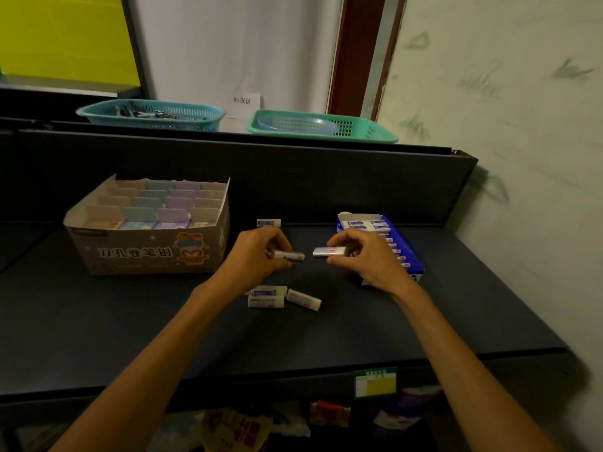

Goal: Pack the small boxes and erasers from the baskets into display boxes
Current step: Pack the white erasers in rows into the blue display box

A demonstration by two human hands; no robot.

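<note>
Here, left hand (257, 252) pinching rectangular eraser (288, 256), right hand (365, 256) pinching glossy wrapped eraser (329, 251)

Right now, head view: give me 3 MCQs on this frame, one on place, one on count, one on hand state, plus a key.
1. The blue display box sits where?
A. under the right hand
B. on the upper ledge
C. inside a basket

2. How many loose erasers lie near the wrists?
A. none
B. three
C. eight

3. The left hand is:
A. flat and open
B. gripping an eraser
C. out of view

Key: A, the box shows behind that hand; B, three lie there; B, fingers curl round it.
</note>
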